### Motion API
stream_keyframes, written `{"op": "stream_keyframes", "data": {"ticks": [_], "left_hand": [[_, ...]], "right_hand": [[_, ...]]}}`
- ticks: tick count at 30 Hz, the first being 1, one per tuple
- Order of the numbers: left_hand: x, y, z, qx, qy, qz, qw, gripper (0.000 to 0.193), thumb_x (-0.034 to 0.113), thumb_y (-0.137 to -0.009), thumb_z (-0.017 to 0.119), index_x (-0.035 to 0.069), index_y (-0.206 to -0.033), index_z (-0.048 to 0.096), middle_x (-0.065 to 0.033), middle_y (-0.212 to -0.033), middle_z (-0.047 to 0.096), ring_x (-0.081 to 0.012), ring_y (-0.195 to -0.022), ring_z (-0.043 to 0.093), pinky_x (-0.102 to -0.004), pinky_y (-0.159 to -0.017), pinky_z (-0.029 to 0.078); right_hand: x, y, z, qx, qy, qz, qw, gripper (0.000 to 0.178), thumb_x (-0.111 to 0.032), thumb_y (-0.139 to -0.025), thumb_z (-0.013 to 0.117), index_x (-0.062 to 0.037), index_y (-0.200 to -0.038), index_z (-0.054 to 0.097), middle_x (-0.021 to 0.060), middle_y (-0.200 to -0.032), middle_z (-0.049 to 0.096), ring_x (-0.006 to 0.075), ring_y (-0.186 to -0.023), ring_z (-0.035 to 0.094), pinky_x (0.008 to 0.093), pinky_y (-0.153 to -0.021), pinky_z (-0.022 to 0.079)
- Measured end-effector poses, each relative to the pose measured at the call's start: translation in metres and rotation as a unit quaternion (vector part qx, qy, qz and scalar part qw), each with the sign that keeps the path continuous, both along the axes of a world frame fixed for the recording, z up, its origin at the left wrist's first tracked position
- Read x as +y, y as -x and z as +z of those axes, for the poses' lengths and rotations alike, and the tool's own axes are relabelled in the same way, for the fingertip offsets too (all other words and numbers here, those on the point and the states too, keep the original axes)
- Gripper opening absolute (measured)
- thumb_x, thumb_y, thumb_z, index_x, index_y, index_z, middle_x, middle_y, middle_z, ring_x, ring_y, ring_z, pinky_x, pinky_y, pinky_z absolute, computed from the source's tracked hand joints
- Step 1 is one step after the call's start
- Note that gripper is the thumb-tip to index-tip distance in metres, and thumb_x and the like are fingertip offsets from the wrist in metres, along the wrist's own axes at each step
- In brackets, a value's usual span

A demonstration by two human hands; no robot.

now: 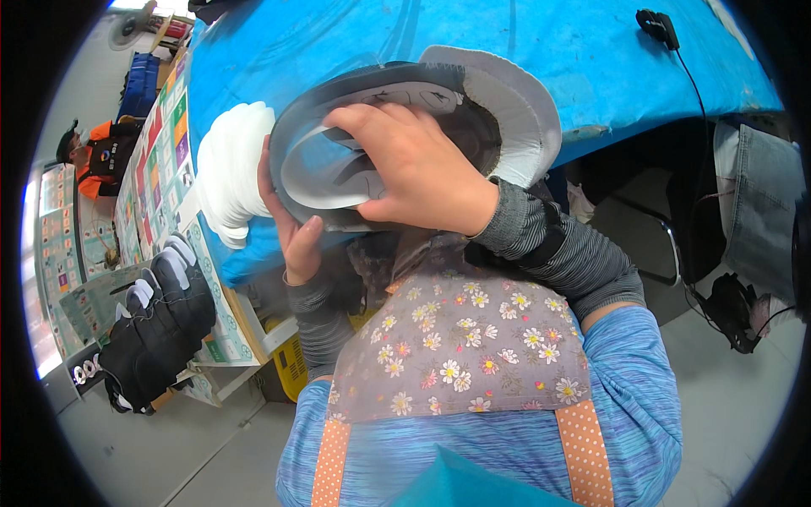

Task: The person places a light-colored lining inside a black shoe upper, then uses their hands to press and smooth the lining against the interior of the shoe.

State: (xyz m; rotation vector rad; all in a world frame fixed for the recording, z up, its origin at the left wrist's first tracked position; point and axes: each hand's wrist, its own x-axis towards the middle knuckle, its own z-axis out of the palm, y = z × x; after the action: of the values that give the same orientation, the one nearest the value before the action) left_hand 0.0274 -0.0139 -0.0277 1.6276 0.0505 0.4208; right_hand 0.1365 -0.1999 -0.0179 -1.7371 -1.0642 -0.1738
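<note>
A dark grey cap (372, 73) with a pale, curved brim (528, 101) is held before me above the table's near edge, its opening facing up. My left hand (291, 228) is closed on the cap's left side, with the thumb near the lower rim and the fingers along the outside. Reaching into the opening, my right hand (422, 165) grips a curved white liner strip (317, 193) between its thumb and fingers. The strip bends round against the cap's inner wall. Some of the right fingertips are hidden inside the cap.
Blue cloth (338, 34) covers the table. A stack of white, rounded pieces (235, 173) stands left of the cap. Black stacked caps (165, 317) lie at lower left. A black device (657, 29) with a cable sits at far right. Another person (106, 156) is at far left.
</note>
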Motion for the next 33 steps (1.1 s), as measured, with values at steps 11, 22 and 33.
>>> {"op": "stream_keyframes", "data": {"ticks": [11,22,33], "left_hand": [[0.005,0.005,-0.007,-0.007,0.004,0.0,1.0,0.109,0.032,-0.076,0.07,0.011,-0.163,0.007,-0.0131,-0.17,0.008,-0.0329,-0.153,0.021,-0.0485,-0.124,0.022],[0.007,0.008,-0.01,0.003,-0.004,0.023,1.0,0.111,0.031,-0.073,0.072,0.011,-0.163,0.01,-0.0144,-0.169,0.011,-0.0332,-0.153,0.02,-0.0476,-0.124,0.017],[0.017,0.021,-0.028,-0.002,-0.014,0.05,0.999,0.113,0.043,-0.079,0.074,0.009,-0.163,0.008,-0.0155,-0.164,0.022,-0.0302,-0.148,0.028,-0.0447,-0.121,0.023]], "right_hand": [[0.01,0.005,-0.005,-0.024,-0.002,-0.019,1.0,0.075,-0.016,-0.068,0.081,-0.0093,-0.136,0.05,0.0095,-0.128,0.06,0.0316,-0.119,0.056,0.0467,-0.106,0.038],[0.016,0.008,-0.01,-0.026,0.013,-0.028,0.999,0.087,-0.019,-0.065,0.086,-0.0112,-0.141,0.044,0.0067,-0.128,0.058,0.0286,-0.124,0.054,0.05,-0.107,0.035],[0.023,0.013,-0.009,-0.037,0.021,0.007,0.999,0.091,-0.018,-0.068,0.085,-0.0106,-0.147,0.041,0.0088,-0.14,0.056,0.0275,-0.127,0.054,0.0517,-0.11,0.031]]}}
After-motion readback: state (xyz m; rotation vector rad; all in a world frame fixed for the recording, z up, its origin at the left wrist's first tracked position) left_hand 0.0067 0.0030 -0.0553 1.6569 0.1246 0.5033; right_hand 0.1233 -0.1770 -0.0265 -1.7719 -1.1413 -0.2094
